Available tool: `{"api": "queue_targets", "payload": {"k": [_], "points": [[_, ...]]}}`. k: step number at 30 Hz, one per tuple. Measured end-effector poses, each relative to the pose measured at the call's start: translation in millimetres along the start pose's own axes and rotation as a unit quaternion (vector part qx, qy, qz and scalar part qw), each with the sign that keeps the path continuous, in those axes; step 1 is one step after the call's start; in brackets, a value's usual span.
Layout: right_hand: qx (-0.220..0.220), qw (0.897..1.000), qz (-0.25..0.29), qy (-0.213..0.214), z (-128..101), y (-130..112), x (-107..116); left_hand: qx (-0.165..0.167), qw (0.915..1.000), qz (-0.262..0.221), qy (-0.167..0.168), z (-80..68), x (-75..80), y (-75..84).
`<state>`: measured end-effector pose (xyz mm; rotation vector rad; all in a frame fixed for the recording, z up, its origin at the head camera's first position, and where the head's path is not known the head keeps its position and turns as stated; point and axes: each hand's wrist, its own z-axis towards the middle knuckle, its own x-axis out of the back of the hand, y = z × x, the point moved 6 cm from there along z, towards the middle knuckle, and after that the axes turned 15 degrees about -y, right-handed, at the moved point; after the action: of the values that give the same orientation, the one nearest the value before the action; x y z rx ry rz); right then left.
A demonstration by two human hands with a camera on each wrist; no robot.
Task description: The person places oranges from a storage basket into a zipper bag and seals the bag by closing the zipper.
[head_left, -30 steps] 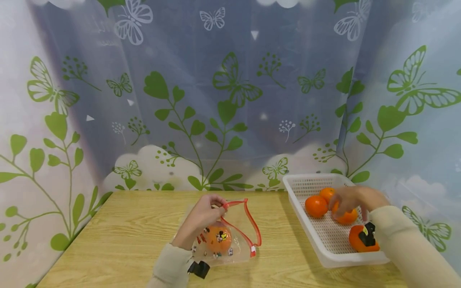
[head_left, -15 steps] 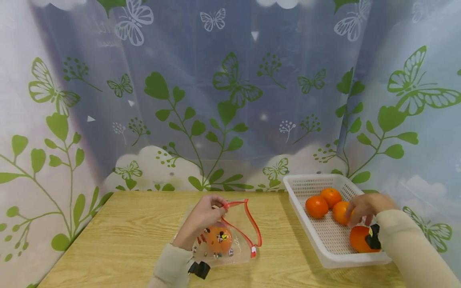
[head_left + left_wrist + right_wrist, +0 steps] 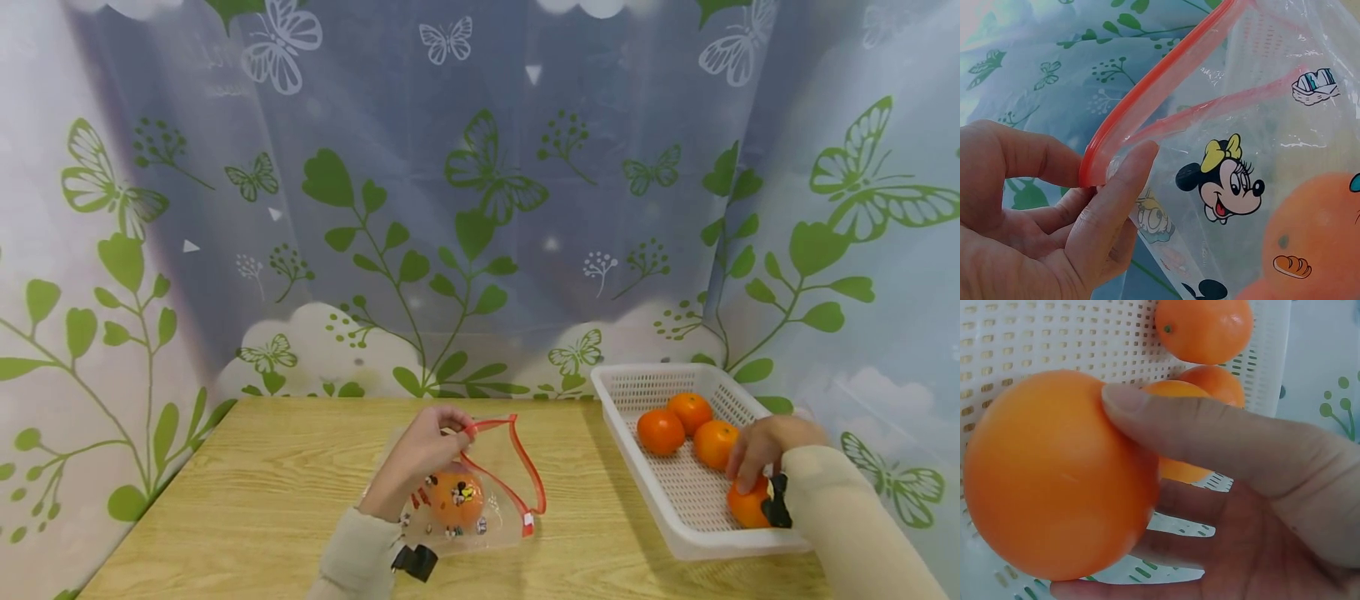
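My left hand [image 3: 429,446] pinches the red zip edge of a clear zip bag [image 3: 1235,119] between thumb and fingers. The bag's mouth gapes, its sides printed with cartoon figures. Orange fruit [image 3: 1316,231] shows through the film. At the basket's near right end, my right hand [image 3: 772,446] holds an orange [image 3: 1060,481]. The thumb lies on its upper side and the fingers reach around its far side, partly hidden behind it. In the head view this orange [image 3: 747,505] is partly covered by the hand and a black wrist mount.
The white perforated basket [image 3: 660,508] stands at the right of the wooden table [image 3: 285,483]. Several more oranges lie in it, among them a left one [image 3: 661,432], a back one [image 3: 690,412] and a middle one [image 3: 716,443]. A patterned curtain [image 3: 375,250] hangs behind the table.
My right hand has moved from the middle orange towards the near end of the basket, onto the nearest orange. My left hand and the bag have stayed in place.
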<state>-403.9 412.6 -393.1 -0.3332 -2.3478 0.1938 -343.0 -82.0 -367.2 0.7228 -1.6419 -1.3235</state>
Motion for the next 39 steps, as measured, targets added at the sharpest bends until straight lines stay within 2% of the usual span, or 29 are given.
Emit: {"api": "queue_targets", "payload": {"k": [6,9,12,14,19,27,39], "points": [[0.036,0.999,-0.002,-0.033,1.1,-5.9,-1.6,-0.006,1.0000,-0.001,-0.001,0.2,-0.7,0.4],[0.072,0.994,0.062,-0.048,-0.2,-9.9,-1.1,-0.005,1.0000,0.002,-0.001,0.2,-1.1,0.5],[0.119,0.984,0.121,-0.058,-0.8,-13.7,3.1,-0.004,1.0000,0.003,-0.001,0.2,-1.2,0.3],[0.147,0.977,0.142,-0.061,-1.9,-15.4,5.7,-0.002,1.0000,0.004,0.000,0.2,-1.2,0.4],[0.187,0.972,0.133,-0.055,-8.2,-21.5,7.9,0.001,1.0000,0.004,0.001,0.2,-1.4,0.4],[0.213,0.967,0.132,-0.037,-10.6,-30.1,7.7,0.002,1.0000,0.002,0.002,-1.3,-2.7,1.0],[0.289,0.949,0.124,-0.022,-18.1,-53.8,10.4,-0.003,1.0000,0.004,-0.001,0.0,-2.3,0.0]]}}
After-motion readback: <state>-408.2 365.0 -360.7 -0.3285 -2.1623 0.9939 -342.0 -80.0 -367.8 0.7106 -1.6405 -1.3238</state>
